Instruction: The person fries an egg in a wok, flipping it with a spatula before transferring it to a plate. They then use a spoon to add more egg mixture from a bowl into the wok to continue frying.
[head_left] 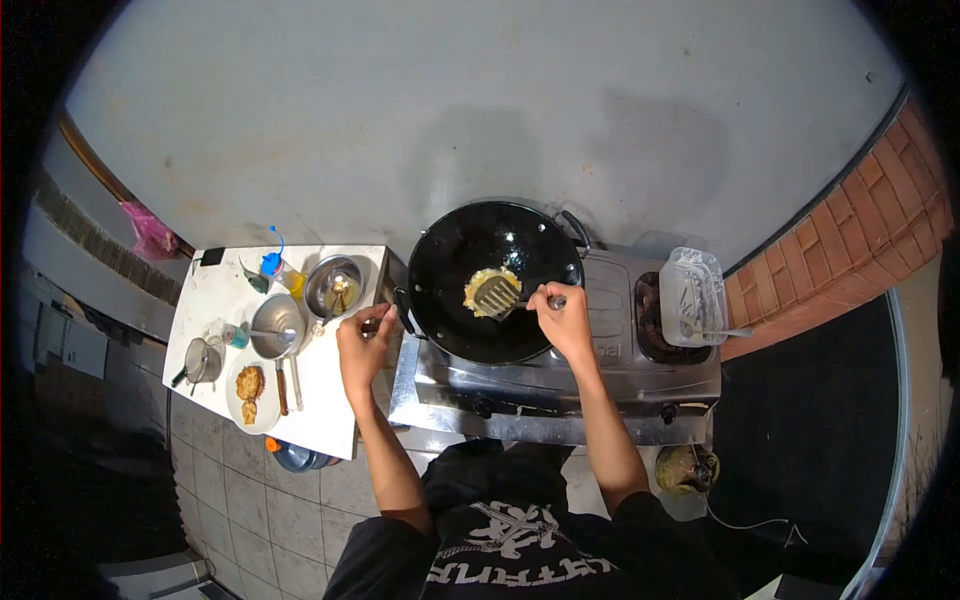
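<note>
A black wok [470,330] sits on a steel gas stove [610,370]. Inside it lies a yellow omelette-like piece of food [480,282]. My right hand [565,318] grips the handle of a slotted metal spatula [497,296], whose blade rests on the food. My left hand [364,345] is closed on the wok's left handle at its rim.
A white table [330,410] stands left of the stove with a plate of fried pieces [249,392], steel bowls [335,285], a strainer [201,361] and a blue-capped bottle [277,268]. A clear plastic container [692,295] rests on the stove's right burner. Tiled floor lies below.
</note>
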